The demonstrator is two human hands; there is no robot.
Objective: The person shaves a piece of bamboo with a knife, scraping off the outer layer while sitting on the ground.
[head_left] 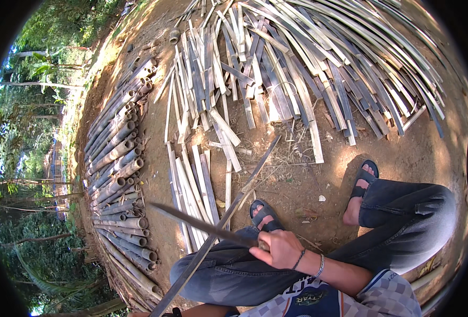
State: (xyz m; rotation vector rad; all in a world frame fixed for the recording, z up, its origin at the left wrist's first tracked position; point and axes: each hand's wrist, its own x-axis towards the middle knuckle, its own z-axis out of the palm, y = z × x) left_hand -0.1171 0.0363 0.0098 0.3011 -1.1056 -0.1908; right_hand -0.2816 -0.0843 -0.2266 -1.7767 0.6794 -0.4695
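My right hand (282,250) is closed round the handle of a machete (202,224), its thumb along the near side. The dark blade points left and crosses over a long split bamboo strip (191,267). Whether blade and strip touch, I cannot tell. That strip slants from the lower left edge, past my bent left leg, up to the ground ahead, with a frayed spot partway along. Only a sliver of my left hand (138,314) shows at the bottom edge, beside a dark wristband; its fingers are hidden.
Many split bamboo strips (292,79) lie fanned over the dirt ahead. A smaller bundle of strips (191,179) lies closer, left of my sandalled foot (265,214). Uncut bamboo poles (120,153) are stacked along the left, with trees beyond. Thin shavings (292,148) litter the ground.
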